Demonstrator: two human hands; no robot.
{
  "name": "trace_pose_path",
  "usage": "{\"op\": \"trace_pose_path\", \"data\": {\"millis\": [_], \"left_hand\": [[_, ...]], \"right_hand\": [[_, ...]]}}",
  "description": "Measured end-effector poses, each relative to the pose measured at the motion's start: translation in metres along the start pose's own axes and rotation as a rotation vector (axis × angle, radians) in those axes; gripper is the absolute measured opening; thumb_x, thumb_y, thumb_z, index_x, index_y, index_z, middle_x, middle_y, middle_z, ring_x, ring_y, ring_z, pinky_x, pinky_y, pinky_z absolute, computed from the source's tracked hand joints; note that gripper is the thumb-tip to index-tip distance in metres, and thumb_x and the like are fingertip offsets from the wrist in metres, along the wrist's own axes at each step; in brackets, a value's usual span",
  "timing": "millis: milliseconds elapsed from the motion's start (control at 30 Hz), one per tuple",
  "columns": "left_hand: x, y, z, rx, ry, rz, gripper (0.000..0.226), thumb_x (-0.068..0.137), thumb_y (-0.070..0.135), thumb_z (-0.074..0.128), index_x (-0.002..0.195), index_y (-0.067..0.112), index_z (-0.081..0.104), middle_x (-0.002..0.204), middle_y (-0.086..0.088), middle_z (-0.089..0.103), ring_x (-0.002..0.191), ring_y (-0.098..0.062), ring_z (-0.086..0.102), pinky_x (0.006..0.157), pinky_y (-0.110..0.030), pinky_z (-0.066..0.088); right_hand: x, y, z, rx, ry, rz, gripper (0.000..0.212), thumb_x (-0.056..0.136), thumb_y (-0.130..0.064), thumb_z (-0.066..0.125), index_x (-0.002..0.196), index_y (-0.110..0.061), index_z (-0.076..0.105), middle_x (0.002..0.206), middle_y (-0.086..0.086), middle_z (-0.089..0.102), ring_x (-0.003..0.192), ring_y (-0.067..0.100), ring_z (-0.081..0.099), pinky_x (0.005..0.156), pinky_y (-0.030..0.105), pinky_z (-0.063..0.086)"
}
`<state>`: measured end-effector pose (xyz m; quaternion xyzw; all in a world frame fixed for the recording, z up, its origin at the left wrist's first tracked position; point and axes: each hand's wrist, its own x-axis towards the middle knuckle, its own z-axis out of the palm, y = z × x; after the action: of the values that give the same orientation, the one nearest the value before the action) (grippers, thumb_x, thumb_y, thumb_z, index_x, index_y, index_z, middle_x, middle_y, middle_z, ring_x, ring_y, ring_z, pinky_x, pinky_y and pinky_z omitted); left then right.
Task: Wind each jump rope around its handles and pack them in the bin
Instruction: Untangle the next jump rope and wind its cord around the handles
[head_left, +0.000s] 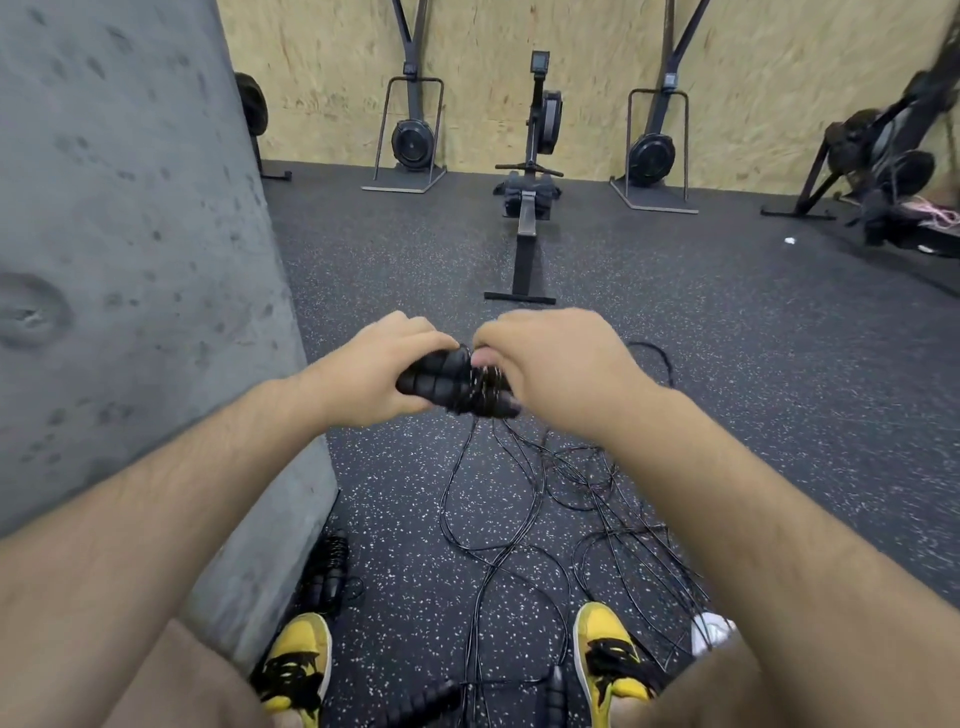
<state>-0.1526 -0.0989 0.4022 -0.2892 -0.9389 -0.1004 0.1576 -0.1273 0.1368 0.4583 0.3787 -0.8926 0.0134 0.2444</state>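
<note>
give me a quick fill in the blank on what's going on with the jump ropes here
1. The left hand grips a pair of black ____ held side by side.
2. The right hand winds thin ____ around them.
3. Loose ropes lie tangled on the speckled ____.
4. Both shoes are black and ____.

Missing words: handles; rope; floor; yellow

Two ribbed black jump rope handles (447, 379) are held side by side above the floor, thin black cord (480, 387) coiled around their right half. Loose black ropes (545, 519) sprawl tangled across the speckled floor below. Another wound rope bundle (327, 571) lies at the foot of the concrete wall, on the left.
</note>
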Motion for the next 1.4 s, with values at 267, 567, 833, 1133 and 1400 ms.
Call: {"op": "trace_pose_path", "data": {"millis": [267, 567, 833, 1133, 1400], "left_hand": [[-0.011, 0.059, -0.014, -0.336, 0.071, 0.056, 0.060, 0.074, 0.024, 0.087, 0.124, 0.018, 0.055, 0.111, 0.007, 0.056, 0.106, -0.006, 0.052, 0.093, -0.020, 0.040], [0.002, 0.037, -0.014, -0.223, 0.302, -0.232, 0.071, 0.077, 0.052, 0.074, 0.133, 0.018, 0.048, 0.123, 0.000, 0.057, 0.115, -0.021, 0.054, 0.103, -0.042, 0.043], [-0.003, -0.005, -0.005, -0.095, 0.121, -0.230, 0.075, 0.079, 0.048, 0.077, 0.140, 0.016, 0.048, 0.122, -0.006, 0.055, 0.119, -0.031, 0.048, 0.109, -0.048, 0.035], [-0.011, 0.018, -0.002, -0.105, -0.082, -0.124, 0.066, 0.076, 0.039, 0.085, 0.132, 0.026, 0.052, 0.101, 0.018, 0.040, 0.105, -0.014, 0.037, 0.096, -0.035, 0.038], [-0.017, 0.046, -0.007, -0.233, -0.106, -0.071, 0.057, 0.071, 0.016, 0.080, 0.120, 0.022, 0.051, 0.101, 0.009, 0.048, 0.098, -0.005, 0.042, 0.086, -0.025, 0.041]], "right_hand": [[0.008, 0.058, 0.025, 0.611, -0.062, 0.217, 0.014, 0.099, -0.031, 0.058, 0.091, -0.027, 0.068, 0.080, -0.016, 0.064, 0.076, 0.000, 0.058, 0.072, 0.027, 0.046], [-0.009, -0.032, 0.054, 0.808, -0.411, 0.394, 0.027, 0.108, -0.035, 0.033, 0.101, -0.015, 0.050, 0.085, 0.000, 0.056, 0.066, 0.012, 0.052, 0.065, 0.039, 0.048], [-0.013, -0.033, 0.025, 0.277, -0.344, 0.194, 0.024, 0.107, -0.038, 0.034, 0.097, -0.020, 0.045, 0.089, 0.001, 0.055, 0.083, 0.029, 0.055, 0.069, 0.036, 0.038], [0.007, -0.005, 0.017, 0.405, 0.013, 0.026, 0.009, 0.084, -0.030, 0.075, 0.088, -0.022, 0.077, 0.087, -0.003, 0.067, 0.088, 0.019, 0.061, 0.080, 0.038, 0.049], [0.010, 0.024, 0.017, 1.058, -0.179, 0.337, 0.017, 0.071, -0.014, 0.089, 0.080, -0.012, 0.075, 0.071, 0.012, 0.073, 0.060, 0.026, 0.063, 0.058, 0.033, 0.051]]}}
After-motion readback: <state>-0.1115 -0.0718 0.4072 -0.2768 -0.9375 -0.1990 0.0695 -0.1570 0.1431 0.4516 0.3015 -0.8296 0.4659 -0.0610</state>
